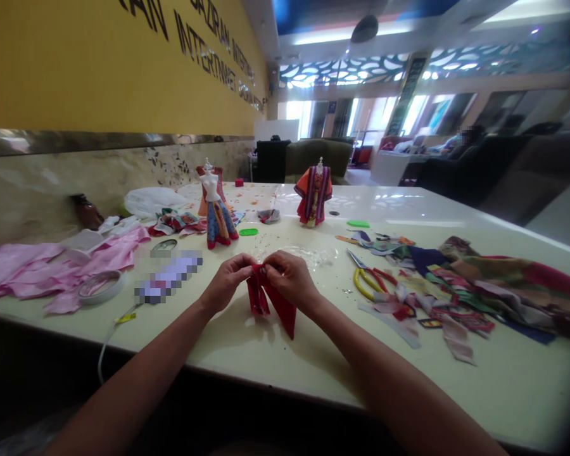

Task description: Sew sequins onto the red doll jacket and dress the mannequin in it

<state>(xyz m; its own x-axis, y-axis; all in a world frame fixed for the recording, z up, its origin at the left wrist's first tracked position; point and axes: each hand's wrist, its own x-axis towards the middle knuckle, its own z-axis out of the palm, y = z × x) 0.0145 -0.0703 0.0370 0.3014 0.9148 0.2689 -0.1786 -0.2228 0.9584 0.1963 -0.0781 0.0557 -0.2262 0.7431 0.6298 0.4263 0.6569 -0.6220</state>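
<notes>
A piece of red fabric [281,309] hangs from both hands just above the near part of the table, in two narrow folds. My left hand [228,280] pinches its upper left edge, and my right hand [289,278] pinches the upper right edge close beside it. Behind the hands stands a small white mannequin [211,187] in a blue, red and tan skirt [221,225]. Further back, a second mannequin wears a red, orange and purple robe [314,195]. Scissors with yellow handles [362,284] lie open to the right of my right hand.
Fabric scraps [437,291] are heaped on the right. Pink cloth [38,263], a tape roll [101,286] and a pixelated phone-like object [168,277] with a cable [105,348] lie left. Green clips [248,232] and a brown bottle [86,212] are further back. A person [470,136] sits far off.
</notes>
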